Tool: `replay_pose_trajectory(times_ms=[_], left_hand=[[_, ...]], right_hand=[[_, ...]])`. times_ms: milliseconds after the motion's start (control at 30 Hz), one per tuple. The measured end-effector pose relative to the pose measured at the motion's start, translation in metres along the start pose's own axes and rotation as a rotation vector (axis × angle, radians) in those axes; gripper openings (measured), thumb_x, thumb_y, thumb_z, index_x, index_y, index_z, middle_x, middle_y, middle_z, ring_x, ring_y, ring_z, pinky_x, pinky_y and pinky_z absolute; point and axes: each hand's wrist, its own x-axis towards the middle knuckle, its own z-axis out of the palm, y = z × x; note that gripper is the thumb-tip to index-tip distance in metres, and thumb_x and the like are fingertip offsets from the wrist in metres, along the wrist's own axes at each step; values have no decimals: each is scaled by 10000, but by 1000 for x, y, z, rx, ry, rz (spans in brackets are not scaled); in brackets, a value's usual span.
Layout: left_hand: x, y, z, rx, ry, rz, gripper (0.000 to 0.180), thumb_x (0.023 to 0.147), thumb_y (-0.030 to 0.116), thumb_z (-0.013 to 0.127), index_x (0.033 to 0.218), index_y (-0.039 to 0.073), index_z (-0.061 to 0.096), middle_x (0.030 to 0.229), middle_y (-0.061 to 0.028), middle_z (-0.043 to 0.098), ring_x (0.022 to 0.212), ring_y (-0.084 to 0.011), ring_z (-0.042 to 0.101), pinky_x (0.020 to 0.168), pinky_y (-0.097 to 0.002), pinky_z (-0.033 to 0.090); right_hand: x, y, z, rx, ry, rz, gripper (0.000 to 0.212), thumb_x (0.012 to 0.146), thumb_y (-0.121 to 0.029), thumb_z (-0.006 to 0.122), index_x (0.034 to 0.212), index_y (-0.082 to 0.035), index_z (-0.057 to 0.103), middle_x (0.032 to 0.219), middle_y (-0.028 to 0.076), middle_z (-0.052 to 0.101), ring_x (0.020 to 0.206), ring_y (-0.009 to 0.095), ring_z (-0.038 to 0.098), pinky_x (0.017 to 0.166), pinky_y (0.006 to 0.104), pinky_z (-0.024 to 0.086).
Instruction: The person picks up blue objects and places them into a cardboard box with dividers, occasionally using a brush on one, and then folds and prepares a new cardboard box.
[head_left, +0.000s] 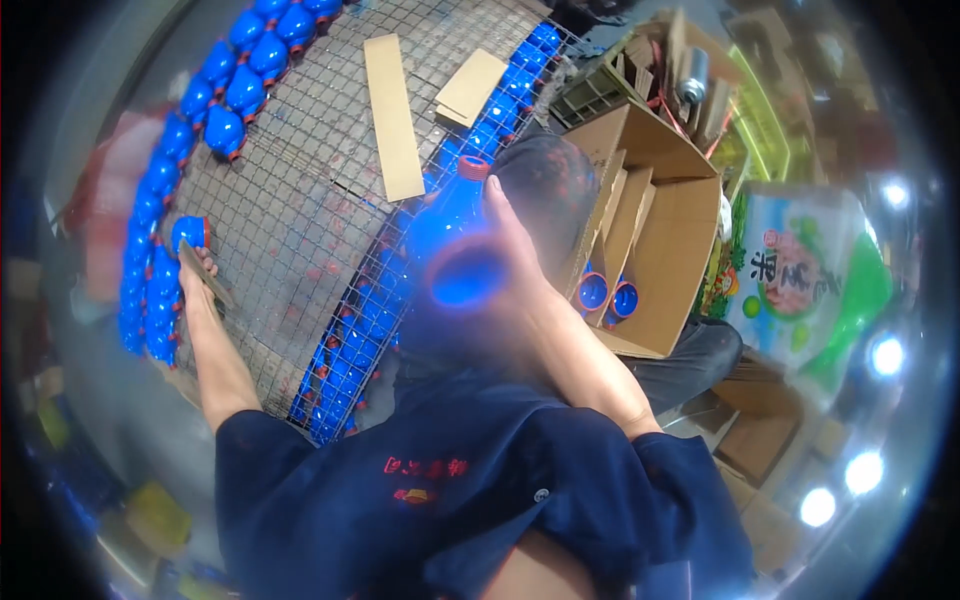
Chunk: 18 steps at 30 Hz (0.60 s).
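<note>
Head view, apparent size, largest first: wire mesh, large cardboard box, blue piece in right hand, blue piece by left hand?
1. Wire mesh
2. Large cardboard box
3. Blue piece in right hand
4. Blue piece by left hand
Item 3's nearness may inflate it.

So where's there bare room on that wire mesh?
The wire mesh has a bare middle, bordered by the blue pieces on its left and the long cardboard strip on its right, reaching down past the left hand. It's crowded along the left edge, while more blue pieces show through the wires at lower right.
</note>
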Motion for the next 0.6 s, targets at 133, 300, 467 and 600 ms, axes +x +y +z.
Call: replay_pose_trajectory(times_ms=[133, 300, 467, 600], left_hand=[[-84, -19, 27, -441, -860, 92, 398, 1030, 444, 375, 1038, 68, 508, 850, -67, 529, 435, -169, 415, 412, -326, 356], [-269, -34, 142, -117, -600, 94, 343, 1032, 302, 457, 1166, -9, 516, 883, -97, 558, 393, -147, 430, 348, -298, 339], [-336, -70, 244, 180, -521, 7, 252, 967, 207, 569, 771, 60, 512, 663, -27, 511, 384, -74, 394, 351, -232, 276], [-340, -78, 295, 488, -633, -24, 254, 949, 264, 602, 814, 49, 598, 569, 10, 502, 416, -66, 441, 379, -218, 302]], right_hand=[[-12, -6, -6, -31, -41, -16, 633, 950, -607, 491, 1244, -50, 546, 1152, 167, 612, 1049, 337, 603, 947, 510, 482], [-77, -58, 21, 208, -421, -13, 910, 774, -791, 568, 1324, -73, 469, 1210, 247, 559, 1133, 564, 527, 877, 704, 477], [-136, -175, -40, -351, 132, -669, 520, 966, -372, 558, 1294, 29, 515, 1211, 200, 610, 1109, 302, 626, 971, 495, 518], [-112, -215, -109, -778, 509, -846, 431, 944, -284, 662, 1220, 43, 609, 1068, 80, 665, 958, 128, 630, 884, 282, 499]])
